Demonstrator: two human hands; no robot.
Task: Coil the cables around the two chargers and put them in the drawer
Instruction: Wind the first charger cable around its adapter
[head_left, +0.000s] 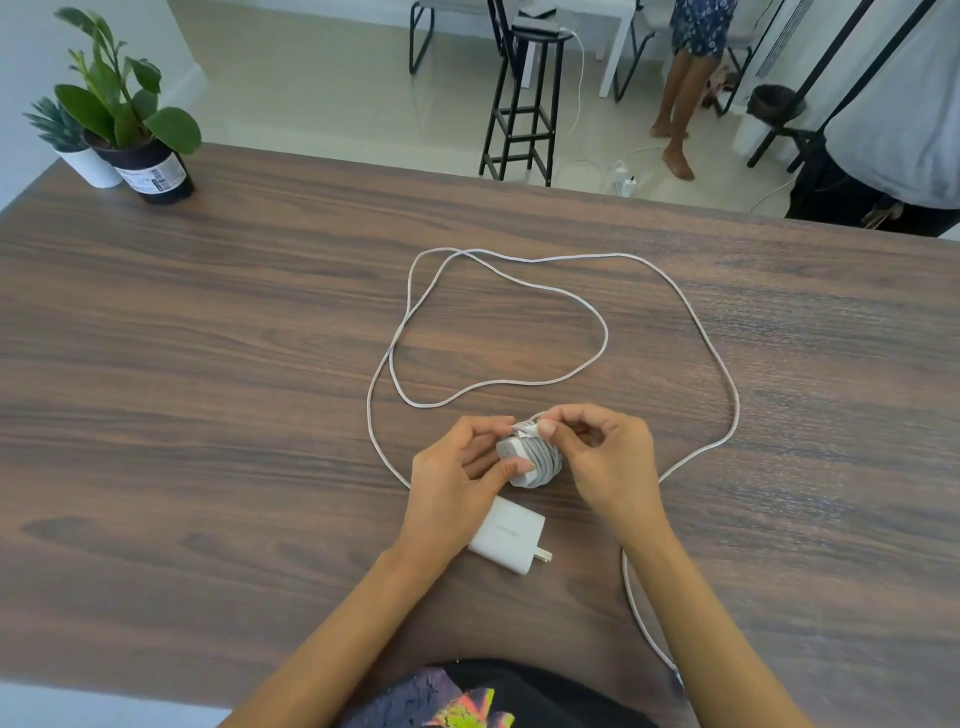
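Above the table (208, 364), both hands' fingers (558, 415) pinch wrapped charger (530, 460).

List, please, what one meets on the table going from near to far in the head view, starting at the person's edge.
Bare charger → wrapped charger, held by left hand and right hand → loose cable → potted plants at the far left corner.

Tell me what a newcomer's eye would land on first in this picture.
First, the two hands at the table's near middle: the left hand holds a wrapped charger while the right hand pinches the cable end on top. Next, the loose white cable looping widely beyond them, and the bare charger lying just below the left hand.
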